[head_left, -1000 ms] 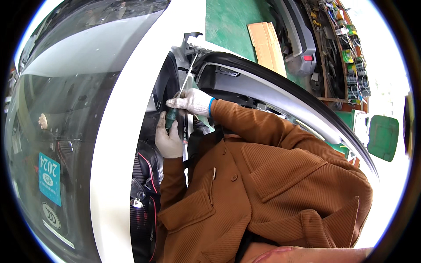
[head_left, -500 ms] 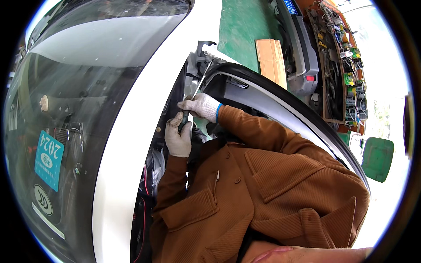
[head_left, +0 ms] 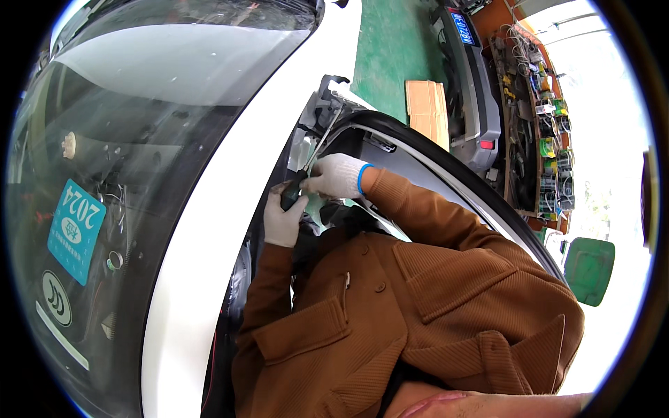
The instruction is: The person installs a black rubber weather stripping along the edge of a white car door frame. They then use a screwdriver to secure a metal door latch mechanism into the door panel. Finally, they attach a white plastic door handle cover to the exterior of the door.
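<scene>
White knit gloves, smudged on the fingers, cover both my hands. My left hand is closed round the dark handle of a screwdriver. My right hand, its glove cuff edged in blue, has curled fingers at the upper end of that handle, where the shaft begins. The long thin metal shaft slants up and to the right toward the door hinge area, between the white car body and the opened car door. Where the tip rests is too small to make out.
A white windshield pillar and the windshield with stickers fill the left. Beyond the door, a flat cardboard piece lies on the green floor. Further right are a grey bumper, a cluttered shelf and a green bin.
The view has shifted slightly. My right hand's fingers have drawn back from across the tool, so more of the dark handle shows. My left hand keeps its grip.
</scene>
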The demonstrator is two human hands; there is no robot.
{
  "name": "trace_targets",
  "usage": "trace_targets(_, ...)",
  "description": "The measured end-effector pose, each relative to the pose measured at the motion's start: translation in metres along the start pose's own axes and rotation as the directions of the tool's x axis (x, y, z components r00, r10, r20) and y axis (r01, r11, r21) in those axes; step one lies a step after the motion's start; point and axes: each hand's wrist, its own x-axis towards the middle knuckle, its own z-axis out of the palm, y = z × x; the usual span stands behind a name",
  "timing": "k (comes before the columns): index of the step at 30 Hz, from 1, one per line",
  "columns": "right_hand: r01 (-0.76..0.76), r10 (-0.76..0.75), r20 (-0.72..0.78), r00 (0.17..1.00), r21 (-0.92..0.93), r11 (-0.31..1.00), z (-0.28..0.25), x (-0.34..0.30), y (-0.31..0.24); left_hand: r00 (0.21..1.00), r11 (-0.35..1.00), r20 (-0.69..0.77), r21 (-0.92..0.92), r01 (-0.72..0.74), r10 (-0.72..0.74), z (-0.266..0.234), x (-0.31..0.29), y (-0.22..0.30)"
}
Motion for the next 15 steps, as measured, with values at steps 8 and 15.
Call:
trace_targets(8,-0.138,-0.175,-0.576,0.798,-0.458,0.878,-0.125,0.002,-0.035,0.654,-0.145,0.716,-0.694,0.705,-0.245,-0.021,0.016,0.004)
trace_targets(15,-0.073,-0.116,-0.185,0.976,-0.778,0.624,-0.159,0.05,-0.006,0.62,-0.071,0.774,-0.631,0.773,-0.126,-0.024,0.019,0.001)
